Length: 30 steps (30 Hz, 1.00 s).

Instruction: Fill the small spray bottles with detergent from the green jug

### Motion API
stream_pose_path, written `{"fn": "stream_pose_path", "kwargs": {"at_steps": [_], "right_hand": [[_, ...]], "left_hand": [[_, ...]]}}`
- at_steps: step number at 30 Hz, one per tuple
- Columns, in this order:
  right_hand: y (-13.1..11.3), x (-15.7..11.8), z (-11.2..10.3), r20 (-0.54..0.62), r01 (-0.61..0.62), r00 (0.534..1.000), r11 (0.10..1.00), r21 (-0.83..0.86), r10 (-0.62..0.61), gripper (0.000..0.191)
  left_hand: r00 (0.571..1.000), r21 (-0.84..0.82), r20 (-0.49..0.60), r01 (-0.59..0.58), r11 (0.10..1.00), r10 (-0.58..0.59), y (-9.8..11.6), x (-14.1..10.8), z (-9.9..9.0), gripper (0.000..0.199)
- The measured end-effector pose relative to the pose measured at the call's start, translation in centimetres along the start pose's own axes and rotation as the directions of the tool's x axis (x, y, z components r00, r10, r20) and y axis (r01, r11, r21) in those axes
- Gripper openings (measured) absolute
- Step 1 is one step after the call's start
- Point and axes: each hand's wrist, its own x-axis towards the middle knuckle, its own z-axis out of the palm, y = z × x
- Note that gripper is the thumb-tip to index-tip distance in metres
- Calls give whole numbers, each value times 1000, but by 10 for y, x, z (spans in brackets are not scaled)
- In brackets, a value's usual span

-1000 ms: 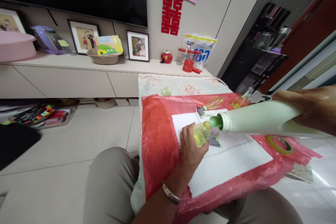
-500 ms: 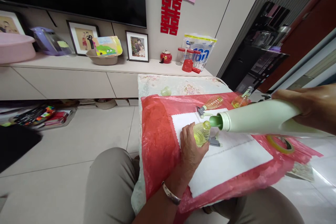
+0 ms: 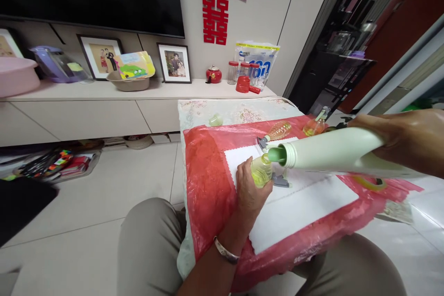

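Observation:
My left hand (image 3: 250,190) is wrapped round a small clear bottle (image 3: 261,171) with yellow liquid in it, its open mouth tilted to the right. From the right, my right hand (image 3: 404,138) grips a large pale green bottle (image 3: 333,150), held nearly level. The green spout of the large bottle meets the small bottle's mouth. A grey spray head (image 3: 281,180) lies on the white sheet (image 3: 294,222) just right of the small bottle. Behind are a clear bottle lying down (image 3: 279,130), another spray head (image 3: 262,142) and an upright spray bottle with orange liquid (image 3: 314,126).
Red plastic (image 3: 208,180) covers much of the table, with a yellow tape roll (image 3: 369,184) at its right. A pale green cap (image 3: 215,120) sits on the floral cloth (image 3: 194,107). Jars, a red teapot (image 3: 213,75) and picture frames stand on the back cabinet (image 3: 86,106).
The view has shifted slightly to the right. The small bottle in my left hand stands a little more upright, and the large bottle's spout is now right at its mouth.

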Motion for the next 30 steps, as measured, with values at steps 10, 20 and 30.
{"fn": "stream_pose_path", "kwargs": {"at_steps": [10, 20, 30], "right_hand": [[22, -17, 23, -324, -65, 917, 889, 453, 232, 45], [22, -2, 105, -273, -116, 681, 468, 876, 679, 66], [-7, 19, 195, -258, -92, 616, 393, 915, 744, 61]], "left_hand": [[985, -56, 23, 173, 983, -172, -6, 5, -4, 80], [980, -99, 42, 198, 975, -195, -3, 10, -10, 72], [951, -157, 102, 304, 940, -291, 2, 13, -17, 75]]}}
